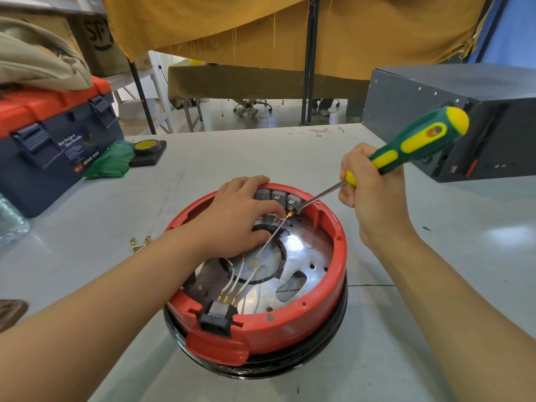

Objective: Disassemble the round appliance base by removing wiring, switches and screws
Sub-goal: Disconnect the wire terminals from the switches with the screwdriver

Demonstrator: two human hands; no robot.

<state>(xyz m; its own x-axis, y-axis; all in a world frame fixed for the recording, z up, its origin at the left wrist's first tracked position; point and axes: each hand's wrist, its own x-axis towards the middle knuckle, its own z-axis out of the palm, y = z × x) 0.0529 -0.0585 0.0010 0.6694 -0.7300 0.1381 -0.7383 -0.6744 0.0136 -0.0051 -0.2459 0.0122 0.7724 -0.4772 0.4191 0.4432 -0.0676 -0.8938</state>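
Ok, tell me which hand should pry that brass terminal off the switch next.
Right hand: it grips the screwdriver, whose tip sits at the brass terminal. Left hand pinches its white wire.

My left hand (237, 216): forearm reaching in from lower left, palm down, fingers (269, 211) curled, pinching. My right hand (374, 192): forearm from lower right, wrist raised, fist wrapped in a grip

Bright, even overhead light. Hard glare on the metal plate (301, 245) inside the base; only soft, faint shadows on the grey table (377, 358). Strong wide-angle bending at the edges. Slightly soft throughout, background chairs blurred.
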